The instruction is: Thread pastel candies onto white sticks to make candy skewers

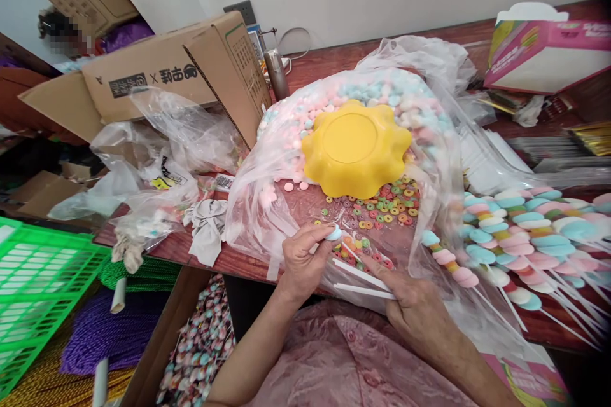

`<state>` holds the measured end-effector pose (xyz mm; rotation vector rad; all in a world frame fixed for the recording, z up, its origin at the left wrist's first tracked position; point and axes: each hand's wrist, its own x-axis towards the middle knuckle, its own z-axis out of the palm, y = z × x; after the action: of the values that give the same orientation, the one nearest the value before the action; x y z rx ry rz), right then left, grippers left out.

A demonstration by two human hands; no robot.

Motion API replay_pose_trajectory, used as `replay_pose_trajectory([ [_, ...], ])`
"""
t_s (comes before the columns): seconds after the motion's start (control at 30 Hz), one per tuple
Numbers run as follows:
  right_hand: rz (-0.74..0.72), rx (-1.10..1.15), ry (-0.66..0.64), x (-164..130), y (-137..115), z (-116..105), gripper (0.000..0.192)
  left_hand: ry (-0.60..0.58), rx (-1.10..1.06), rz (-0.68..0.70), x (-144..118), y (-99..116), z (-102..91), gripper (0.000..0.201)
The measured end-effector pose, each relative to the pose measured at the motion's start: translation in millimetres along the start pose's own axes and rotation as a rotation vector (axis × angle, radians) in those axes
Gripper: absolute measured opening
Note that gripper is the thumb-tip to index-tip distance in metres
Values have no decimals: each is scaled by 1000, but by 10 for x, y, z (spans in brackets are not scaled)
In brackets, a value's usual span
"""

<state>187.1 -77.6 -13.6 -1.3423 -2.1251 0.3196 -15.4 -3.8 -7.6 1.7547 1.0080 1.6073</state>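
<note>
My left hand (304, 259) pinches a pale blue marshmallow (333, 233) between thumb and fingertips. In my right hand (410, 296) are several white sticks (363, 275), and the tip of one reaches up to the blue marshmallow. Whether it has pierced the marshmallow I cannot tell. Colourful small rings (391, 202) lie loose just beyond my hands. A yellow scalloped bowl (351, 140), upside down, rests among pink, white and blue marshmallows (305, 108) on a clear plastic sheet (255, 194). To the right lie finished-looking skewers (534, 229) of marshmallows and rings on white sticks.
Cardboard boxes (157, 70) and crumpled plastic bags (128, 152) crowd the left. A green basket (42, 292) and bundles of purple cord (114, 331) are below. Candy fills an open carton (200, 337) by the table edge. A pink printed box (548, 51) stands back right.
</note>
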Motion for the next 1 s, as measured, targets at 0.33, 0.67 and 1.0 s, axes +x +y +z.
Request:
replay_pose_trajectory([
  [0.33, 15, 255, 32, 4, -12, 43, 83, -47, 48, 60, -47, 16, 62, 28],
  [0.67, 196, 460, 35, 69, 12, 104, 52, -68, -92, -75, -85, 80, 144, 24],
  [1.0, 376, 512, 205, -77, 203, 106, 22, -356, 18, -118, 45, 115, 253, 20],
])
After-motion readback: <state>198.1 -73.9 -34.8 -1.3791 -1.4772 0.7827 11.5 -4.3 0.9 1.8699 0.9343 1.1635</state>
